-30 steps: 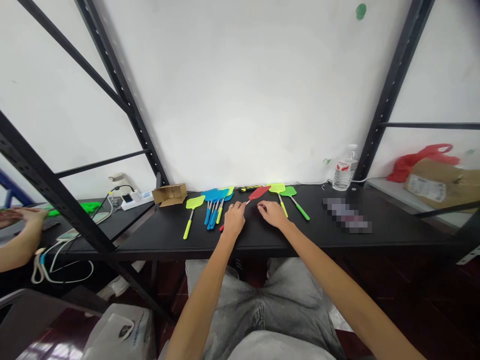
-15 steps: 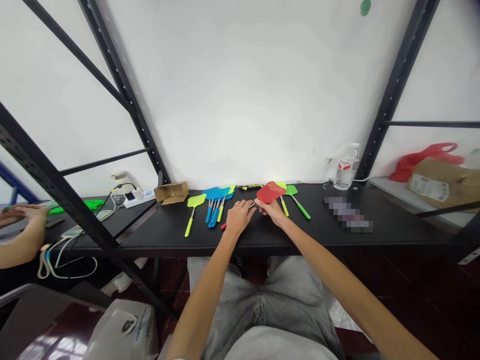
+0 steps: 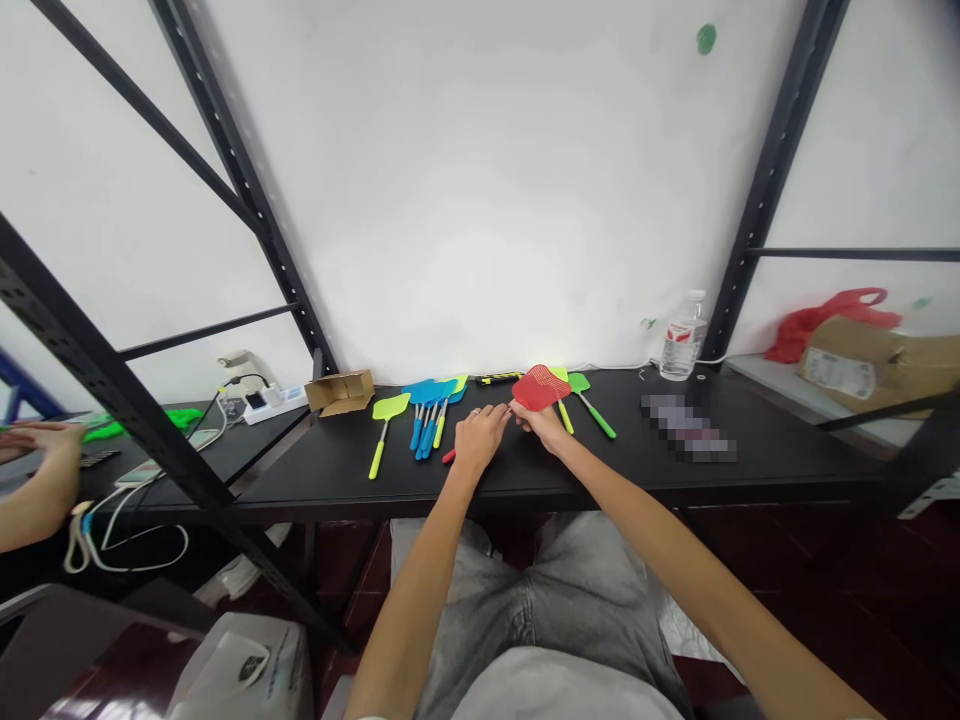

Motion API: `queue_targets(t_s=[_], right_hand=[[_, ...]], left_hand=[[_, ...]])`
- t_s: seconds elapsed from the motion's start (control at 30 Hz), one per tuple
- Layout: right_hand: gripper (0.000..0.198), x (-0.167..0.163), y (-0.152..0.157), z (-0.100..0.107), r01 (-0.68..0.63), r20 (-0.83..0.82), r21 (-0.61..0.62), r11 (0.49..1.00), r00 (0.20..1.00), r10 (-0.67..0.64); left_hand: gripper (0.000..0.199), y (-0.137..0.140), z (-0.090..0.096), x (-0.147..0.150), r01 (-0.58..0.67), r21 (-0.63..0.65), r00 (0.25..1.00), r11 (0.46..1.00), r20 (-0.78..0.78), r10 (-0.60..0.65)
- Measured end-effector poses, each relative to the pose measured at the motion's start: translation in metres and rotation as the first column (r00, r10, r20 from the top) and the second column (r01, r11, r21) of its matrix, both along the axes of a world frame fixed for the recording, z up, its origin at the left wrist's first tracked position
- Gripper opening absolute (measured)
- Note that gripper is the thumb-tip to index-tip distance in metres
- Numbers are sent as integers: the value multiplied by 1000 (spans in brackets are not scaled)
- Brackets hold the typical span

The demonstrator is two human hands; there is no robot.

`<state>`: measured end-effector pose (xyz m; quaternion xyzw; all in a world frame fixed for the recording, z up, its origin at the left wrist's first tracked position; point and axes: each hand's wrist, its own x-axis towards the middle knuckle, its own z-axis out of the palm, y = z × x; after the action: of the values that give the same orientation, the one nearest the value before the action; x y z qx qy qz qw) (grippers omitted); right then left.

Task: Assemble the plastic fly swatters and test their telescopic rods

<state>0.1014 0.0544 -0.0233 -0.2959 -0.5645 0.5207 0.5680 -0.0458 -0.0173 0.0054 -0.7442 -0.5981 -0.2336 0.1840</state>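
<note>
A red fly swatter (image 3: 541, 387) is between my two hands above the black table, its perforated head pointing up and to the right. My left hand (image 3: 481, 436) is closed round its thin shaft, and the red handle end pokes out to the left beneath it. Just below the swatter's head, my right hand (image 3: 541, 420) grips with closed fingers. Left of my hands lie several blue fly swatters (image 3: 426, 393) in a bunch with a yellow-green one among them. A lone yellow-green fly swatter (image 3: 391, 407) is further left. Behind my right hand are another yellow-green swatter (image 3: 565, 416) and a green fly swatter (image 3: 597, 417).
An open cardboard box (image 3: 340, 392) stands at the back left. A black-and-yellow tool (image 3: 498, 379) lies by the wall. To the right are a water bottle (image 3: 682, 338) and a blurred item (image 3: 690, 428). Another person's hand (image 3: 45, 470) is at far left, beyond the shelf post (image 3: 112, 350).
The red swatter's head has tilted slightly, showing more of its perforated face. Both hands keep their hold in about the same place. The whole view has shifted a little.
</note>
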Motion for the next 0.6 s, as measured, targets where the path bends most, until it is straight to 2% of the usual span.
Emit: queue_targets(t_s=[0.2,0.6], right_hand=[[43,0,0,2,35,-54,-62,997,998,-38],[42,2,1,8,149,-137,-48,988,979,-154]], left_hand=[[39,2,-3,-1,8,51,1000,999,-14,-7],[39,2,-1,-4,-1,104,1000,995,-26,4]])
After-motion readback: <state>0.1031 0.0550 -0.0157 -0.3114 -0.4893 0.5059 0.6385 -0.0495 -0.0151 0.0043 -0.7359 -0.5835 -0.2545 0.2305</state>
